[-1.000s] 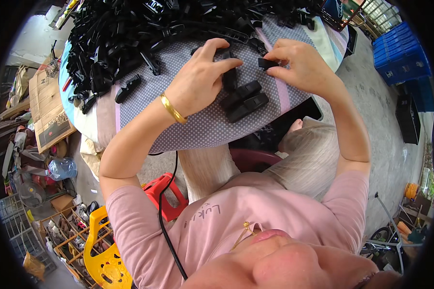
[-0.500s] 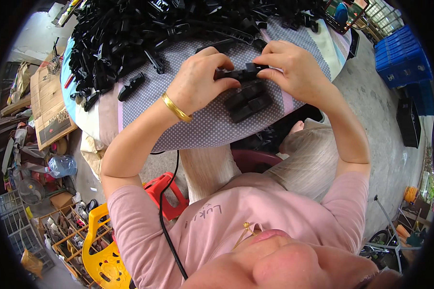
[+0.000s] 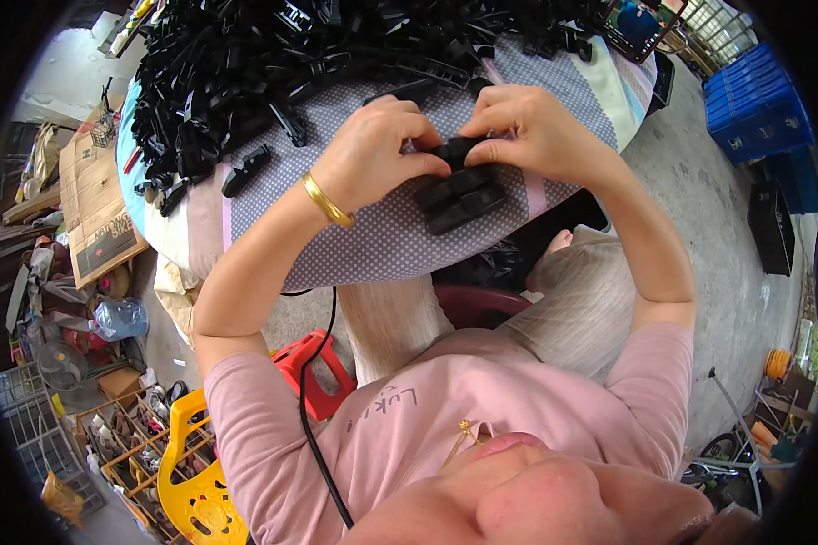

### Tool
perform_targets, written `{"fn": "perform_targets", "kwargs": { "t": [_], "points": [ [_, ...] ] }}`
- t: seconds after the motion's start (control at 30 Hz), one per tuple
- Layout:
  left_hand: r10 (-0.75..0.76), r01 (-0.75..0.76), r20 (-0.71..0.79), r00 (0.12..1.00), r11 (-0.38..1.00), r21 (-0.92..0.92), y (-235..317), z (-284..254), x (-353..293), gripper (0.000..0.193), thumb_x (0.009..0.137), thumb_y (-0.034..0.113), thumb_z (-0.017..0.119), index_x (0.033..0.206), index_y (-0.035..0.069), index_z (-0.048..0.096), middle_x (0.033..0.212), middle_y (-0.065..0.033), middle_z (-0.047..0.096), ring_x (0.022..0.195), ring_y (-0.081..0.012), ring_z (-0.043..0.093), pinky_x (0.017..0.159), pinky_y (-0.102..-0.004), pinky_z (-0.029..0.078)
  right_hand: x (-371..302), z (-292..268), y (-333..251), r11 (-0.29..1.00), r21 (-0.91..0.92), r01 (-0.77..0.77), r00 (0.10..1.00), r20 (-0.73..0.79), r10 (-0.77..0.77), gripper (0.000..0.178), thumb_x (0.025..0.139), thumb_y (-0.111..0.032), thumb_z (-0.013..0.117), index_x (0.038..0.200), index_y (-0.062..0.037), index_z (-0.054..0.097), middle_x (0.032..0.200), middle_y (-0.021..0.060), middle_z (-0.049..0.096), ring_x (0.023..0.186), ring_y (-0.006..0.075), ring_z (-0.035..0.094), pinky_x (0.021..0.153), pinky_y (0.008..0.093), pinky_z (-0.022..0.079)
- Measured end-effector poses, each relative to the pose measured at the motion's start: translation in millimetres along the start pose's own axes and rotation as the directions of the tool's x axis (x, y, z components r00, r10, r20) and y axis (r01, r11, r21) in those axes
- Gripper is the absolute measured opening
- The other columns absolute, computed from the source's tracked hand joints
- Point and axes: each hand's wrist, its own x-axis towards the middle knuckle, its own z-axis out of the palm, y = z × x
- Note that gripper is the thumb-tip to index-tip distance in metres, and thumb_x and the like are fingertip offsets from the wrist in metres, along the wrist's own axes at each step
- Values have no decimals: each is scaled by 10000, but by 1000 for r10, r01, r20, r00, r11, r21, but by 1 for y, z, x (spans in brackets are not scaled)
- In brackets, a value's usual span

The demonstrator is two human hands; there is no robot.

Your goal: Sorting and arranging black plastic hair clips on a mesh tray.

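Between my two hands is a small black plastic part [image 3: 457, 151], pinched at both ends. My left hand [image 3: 380, 150], with a gold bangle at its wrist, grips the left end between thumb and fingers. On the right end, the thumb and curled fingers of my right hand [image 3: 538, 132] are closed. Just below the held part, two or so similar black plastic pieces [image 3: 463, 204] lie side by side on the dotted grey tablecloth [image 3: 336, 254]. Fingers hide much of the held part, so its exact kind is unclear.
A large heap of black plastic parts [image 3: 236, 73] covers the table's far left side. One loose black part [image 3: 247, 171] lies apart from it. A screen device [image 3: 641, 27] stands at the far right. Blue crates [image 3: 759, 104] and a yellow chair [image 3: 200, 481] stand on the floor.
Both hands have shifted slightly, the held part coming a little nearer to me and tilting. The pieces below it have moved slightly left. Both hands keep their grip.
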Motion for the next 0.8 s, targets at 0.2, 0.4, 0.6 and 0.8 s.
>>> {"fn": "perform_targets", "kwargs": {
  "t": [0.2,0.4,0.6,0.8],
  "points": [
    [100,-23,-221,970,945,326,-38,-9,9,455,657,226,799,1043,48,636,898,-88,634,853,-260,591,798,-334,488,3,-6,28,934,-357,-32,972,-228,-54,203,782,-134,692,953,-25,679,938,89,651,907,265,607,783,334,497],
    [-259,265,66,964,957,-119,-20,-19,7,391,760,191,725,1101,32,617,936,-136,663,792,-284,636,754,-308,518,2,-3,28,961,-274,-33,993,-118,0,207,774,-159,700,933,-31,668,972,91,654,917,276,600,796,344,491],
    [-17,35,-68,998,959,281,-24,-20,1,246,844,213,628,1036,73,689,875,-117,618,757,-265,598,720,-317,498,-3,-4,24,929,-365,-63,995,-95,30,241,770,-179,719,947,-28,659,933,87,646,830,235,615,702,325,488],
    [70,-57,-54,996,974,218,-16,-28,6,209,834,61,564,985,87,707,970,-95,604,926,-269,558,786,-320,481,4,1,-4,925,309,-222,923,-240,301,262,820,-106,685,1073,-48,651,897,36,639,837,107,609,702,236,488]
  ]
}}
